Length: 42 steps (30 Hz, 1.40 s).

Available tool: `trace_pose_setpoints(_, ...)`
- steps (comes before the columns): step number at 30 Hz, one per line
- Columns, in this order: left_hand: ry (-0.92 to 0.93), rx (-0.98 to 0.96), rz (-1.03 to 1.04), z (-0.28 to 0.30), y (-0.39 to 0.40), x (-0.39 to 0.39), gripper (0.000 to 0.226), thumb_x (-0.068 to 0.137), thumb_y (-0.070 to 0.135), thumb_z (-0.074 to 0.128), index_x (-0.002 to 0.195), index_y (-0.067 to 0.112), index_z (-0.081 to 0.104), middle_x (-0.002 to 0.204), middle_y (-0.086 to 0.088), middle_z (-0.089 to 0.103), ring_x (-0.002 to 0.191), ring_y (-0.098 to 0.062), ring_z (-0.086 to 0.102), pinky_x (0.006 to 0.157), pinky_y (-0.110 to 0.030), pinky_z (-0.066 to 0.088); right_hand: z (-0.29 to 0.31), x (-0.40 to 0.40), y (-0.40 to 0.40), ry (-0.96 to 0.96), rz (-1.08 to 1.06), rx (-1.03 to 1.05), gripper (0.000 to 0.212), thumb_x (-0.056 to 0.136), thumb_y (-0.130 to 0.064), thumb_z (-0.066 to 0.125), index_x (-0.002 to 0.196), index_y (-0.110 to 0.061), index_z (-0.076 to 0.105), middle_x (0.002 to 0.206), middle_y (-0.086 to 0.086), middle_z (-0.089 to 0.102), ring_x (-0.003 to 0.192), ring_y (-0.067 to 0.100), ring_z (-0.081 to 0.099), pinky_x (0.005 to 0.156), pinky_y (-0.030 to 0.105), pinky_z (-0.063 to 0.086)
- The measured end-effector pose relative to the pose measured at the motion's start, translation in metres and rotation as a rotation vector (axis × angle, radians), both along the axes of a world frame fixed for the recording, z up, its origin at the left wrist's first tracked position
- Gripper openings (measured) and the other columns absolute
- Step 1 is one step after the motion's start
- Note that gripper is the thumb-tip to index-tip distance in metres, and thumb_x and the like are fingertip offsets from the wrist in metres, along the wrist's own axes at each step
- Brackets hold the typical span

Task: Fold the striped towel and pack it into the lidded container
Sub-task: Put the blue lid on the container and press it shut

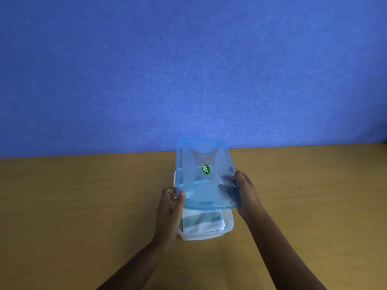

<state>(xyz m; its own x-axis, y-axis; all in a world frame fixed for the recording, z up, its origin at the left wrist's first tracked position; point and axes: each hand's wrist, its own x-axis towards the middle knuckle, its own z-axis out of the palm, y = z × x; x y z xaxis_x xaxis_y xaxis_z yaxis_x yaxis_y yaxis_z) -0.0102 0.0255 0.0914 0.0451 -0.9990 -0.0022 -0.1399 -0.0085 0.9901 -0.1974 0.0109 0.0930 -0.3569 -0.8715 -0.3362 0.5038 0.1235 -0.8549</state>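
Towel lies folded inside the clear container, its green and white stripes showing at the near end — so the folding and the packing look done. What is left, as I judge it, is the closing: the blue lid is held tilted above the container, its far edge raised toward 12 o'clock and its near edge low over the middle of the box, not yet seated on the rim. The left hand has its grip clamped on the lid's near-left corner at about 8 o'clock, thumb on top; the right hand is clamped on the lid's right edge at about 4 o'clock, fingers seen through the plastic beneath it. A small green sticker sits at the lid's centre.

The worktop is plain tan wood, bare around the container — nothing else lies on it in view. Behind it, from 9 to 3 o'clock, stands a flat blue wall.
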Motion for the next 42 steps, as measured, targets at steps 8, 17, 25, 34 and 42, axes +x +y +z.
trace_pose_setpoints(8,-0.302,0.011,0.117,-0.03,-0.011,0.011,0.008,0.084,-0.007,0.048,0.076,-0.007,0.05,0.08,-0.023,0.05,0.084,-0.036,0.05,0.077,-0.044,0.039,-0.001,0.0,0.011,0.077,0.116,-0.051,0.017,0.093,-0.023,0.054,0.1,-0.022,0.069,0.079,-0.004,0.073,0.07,0.012,0.069,0.056,0.023,0.055)
trace_pose_setpoints(17,-0.512,0.098,0.065,-0.045,-0.004,-0.009,0.06,0.079,-0.004,0.057,0.134,0.001,0.035,0.133,-0.021,0.046,0.123,-0.036,0.042,0.104,-0.041,0.035,-0.006,-0.008,0.005,0.058,0.031,0.128,0.021,0.093,-0.011,0.045,0.106,-0.014,0.06,0.088,0.005,0.064,0.061,0.017,0.061,0.044,0.021,0.05)
trace_pose_setpoints(25,-0.505,0.09,0.062,-0.053,-0.013,-0.001,0.063,0.08,-0.016,0.041,0.14,-0.002,0.027,0.144,-0.022,0.038,0.133,-0.034,0.038,0.111,-0.043,0.031,-0.014,-0.004,0.005,0.47,0.016,0.188,0.033,0.096,-0.03,0.045,0.128,-0.022,0.046,0.081,0.0,0.056,0.065,0.011,0.055,0.038,0.017,0.047)
trace_pose_setpoints(34,-0.374,0.052,0.079,-0.05,-0.024,0.026,0.045,0.096,0.016,0.042,0.139,0.002,0.034,0.147,-0.015,0.038,0.136,-0.027,0.035,0.112,-0.035,0.025,-0.029,0.015,0.002,0.517,0.126,0.146,0.036,0.096,-0.027,0.048,0.13,-0.017,0.048,0.076,-0.001,0.056,0.047,0.005,0.055,0.04,0.018,0.049)
trace_pose_setpoints(42,-0.162,0.131,0.018,-0.044,-0.038,0.016,0.042,0.098,0.026,0.036,0.133,0.003,0.042,0.139,-0.017,0.047,0.13,-0.028,0.041,0.112,-0.044,0.029,-0.036,0.028,-0.012,0.598,0.169,0.159,0.039,0.096,-0.024,0.047,0.135,-0.016,0.044,0.079,0.004,0.057,0.034,0.004,0.054,0.037,0.017,0.044)
